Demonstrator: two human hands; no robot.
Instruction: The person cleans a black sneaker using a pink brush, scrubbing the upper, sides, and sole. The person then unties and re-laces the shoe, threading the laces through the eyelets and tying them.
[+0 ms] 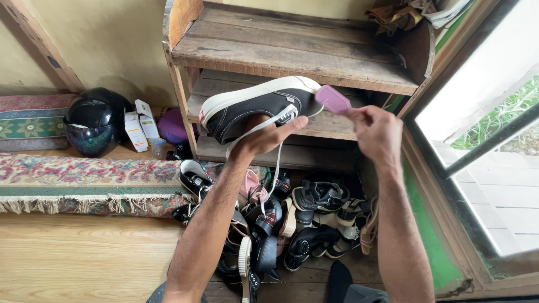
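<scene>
- Black canvas sneaker with a white rubber sole is held up in front of the wooden shoe rack, level with its middle shelf, sole turned up and toe pointing right.
- Left hand supports the sneaker from below; its grip is closed around the shoe's body, thumb stretched toward the toe, other fingers hidden behind the canvas.
- White laces hang loose from the sneaker, down past the left wrist.
- Right hand is raised just right of the toe, its grip pinched shut on a small pink brush, whose head touches the white toe edge of the sole.
- Below the hands, a jumble of footwear lies on the floor at the foot of the rack: black sandals, a pink shoe, another black-and-white sneaker.
- Rack's top shelf is mostly bare planks, with crumpled brown paper at its right end.
- To the left, a glossy black helmet sits by the wall, with small white cartons just beside it and a purple object near those.
- A patterned floral rug with a fringe runs along the wooden floor.
- An open window frame stands at the right, with grass outside.
</scene>
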